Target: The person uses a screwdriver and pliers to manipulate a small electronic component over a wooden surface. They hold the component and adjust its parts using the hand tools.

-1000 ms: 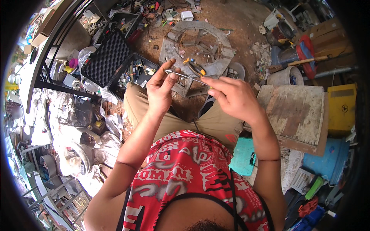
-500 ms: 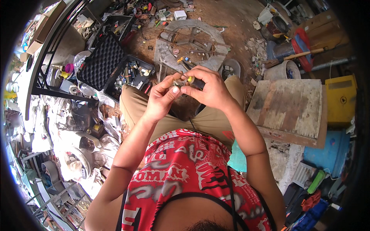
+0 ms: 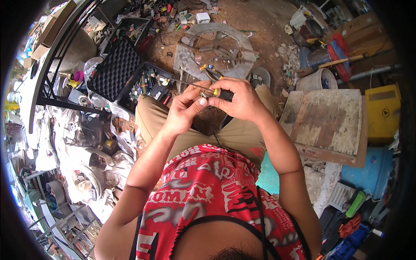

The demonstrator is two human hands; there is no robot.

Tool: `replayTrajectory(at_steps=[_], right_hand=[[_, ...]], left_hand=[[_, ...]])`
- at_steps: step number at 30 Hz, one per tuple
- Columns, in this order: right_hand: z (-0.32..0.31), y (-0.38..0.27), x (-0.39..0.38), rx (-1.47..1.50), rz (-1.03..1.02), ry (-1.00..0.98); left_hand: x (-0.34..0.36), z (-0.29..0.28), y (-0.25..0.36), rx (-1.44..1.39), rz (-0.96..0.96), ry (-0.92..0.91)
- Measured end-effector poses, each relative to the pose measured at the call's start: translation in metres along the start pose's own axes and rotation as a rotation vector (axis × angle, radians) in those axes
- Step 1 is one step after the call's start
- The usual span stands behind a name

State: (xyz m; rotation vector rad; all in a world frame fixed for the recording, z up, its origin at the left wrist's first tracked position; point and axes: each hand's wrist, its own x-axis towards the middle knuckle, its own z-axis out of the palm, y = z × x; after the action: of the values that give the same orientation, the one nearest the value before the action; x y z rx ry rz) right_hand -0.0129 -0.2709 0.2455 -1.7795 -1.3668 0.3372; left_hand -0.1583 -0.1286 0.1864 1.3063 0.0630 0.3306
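Note:
Both my hands meet over my lap, close together. In my right hand [image 3: 241, 99] is a screwdriver [image 3: 224, 95] with a black and yellow handle. Its thin shaft runs left, past the fingers of my left hand [image 3: 185, 110]. That hand pinches a small metal piece [image 3: 204, 94] between thumb and fingers, right by the screwdriver's yellow collar. Fingers cover most of the piece, so its kind is unclear. Just beyond my hands, pliers [image 3: 211, 72] with orange and dark handles lie at the near edge of a grey ring-shaped frame [image 3: 190, 65].
To the left an open black case [image 3: 113, 69] with foam in its lid holds loose small parts. A grey bucket [image 3: 261, 74] stands by my right knee. Further right are a worn wooden board [image 3: 320, 121], a yellow box [image 3: 382, 112] and a blue container [image 3: 368, 173].
The screwdriver has turned in my right hand, and its shaft now shows pointing left over my left fingers. The left hand has shifted slightly, still pinching the small metal piece.

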Motion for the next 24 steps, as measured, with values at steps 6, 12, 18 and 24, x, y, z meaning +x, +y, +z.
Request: replayTrajectory(at_steps=[6,12,18,24], right_hand=[[0.005,0.003,-0.001,-0.019,-0.014,0.027],[0.01,0.015,-0.001,-0.045,-0.085,0.023],[-0.002,0.007,-0.009,0.154,0.154,0.107],[-0.011,-0.032,-0.048,-0.073,0.152,0.086]], left_hand=[[-0.003,0.01,0.004,-0.397,-0.143,0.015],[0.001,0.008,-0.012,-0.468,-0.189,0.069],[0.008,-0.001,-0.007,-0.818,-0.286,0.315],[0.013,-0.008,-0.008,-0.78,-0.229,0.421]])
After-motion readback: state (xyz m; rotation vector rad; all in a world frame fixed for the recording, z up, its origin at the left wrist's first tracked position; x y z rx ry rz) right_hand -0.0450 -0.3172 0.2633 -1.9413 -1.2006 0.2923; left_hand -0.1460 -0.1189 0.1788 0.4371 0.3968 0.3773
